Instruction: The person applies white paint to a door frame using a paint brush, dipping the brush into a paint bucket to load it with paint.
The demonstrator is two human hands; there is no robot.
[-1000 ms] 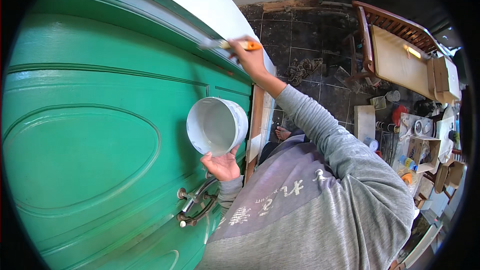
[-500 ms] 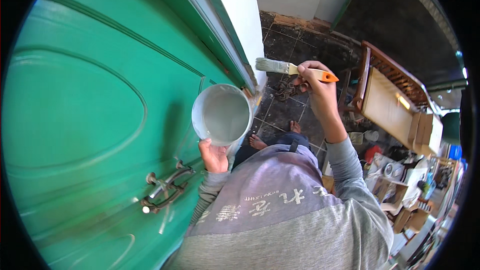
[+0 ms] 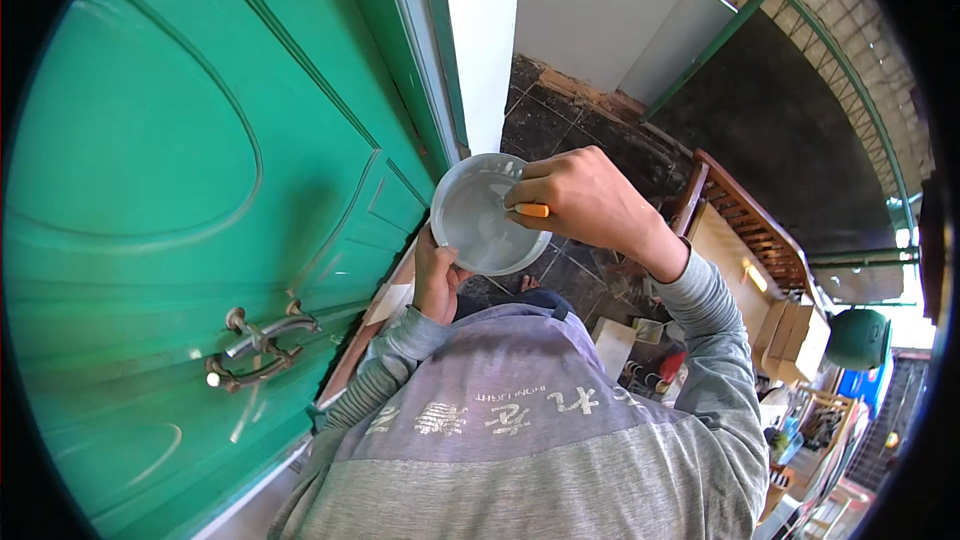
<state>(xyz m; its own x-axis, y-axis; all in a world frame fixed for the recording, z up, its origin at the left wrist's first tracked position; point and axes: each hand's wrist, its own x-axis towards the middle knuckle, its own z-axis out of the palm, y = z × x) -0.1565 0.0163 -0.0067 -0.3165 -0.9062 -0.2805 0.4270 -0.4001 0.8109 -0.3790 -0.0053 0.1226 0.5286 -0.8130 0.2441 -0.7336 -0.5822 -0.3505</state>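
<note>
My left hand (image 3: pixel 436 277) grips the lower rim of a round white bowl (image 3: pixel 476 223) holding pale liquid, held in front of my chest. My right hand (image 3: pixel 580 202) is over the bowl, closed on the orange handle of a paintbrush (image 3: pixel 531 210). The brush's bristles point down into the bowl and are mostly hidden by my fingers. A green panelled door (image 3: pixel 190 200) stands just to the left of both hands.
The door carries a metal lever handle (image 3: pixel 256 343) at lower left. A white wall strip (image 3: pixel 485 30) runs beside the door frame. Dark floor tiles (image 3: pixel 560 125) lie beyond the bowl. At right are a wooden bed frame (image 3: pixel 745 230), boxes and a green pot (image 3: pixel 858 338).
My right hand came down from the door's upper edge with the brush and now holds it inside the bowl. My view swung left and down toward the door.
</note>
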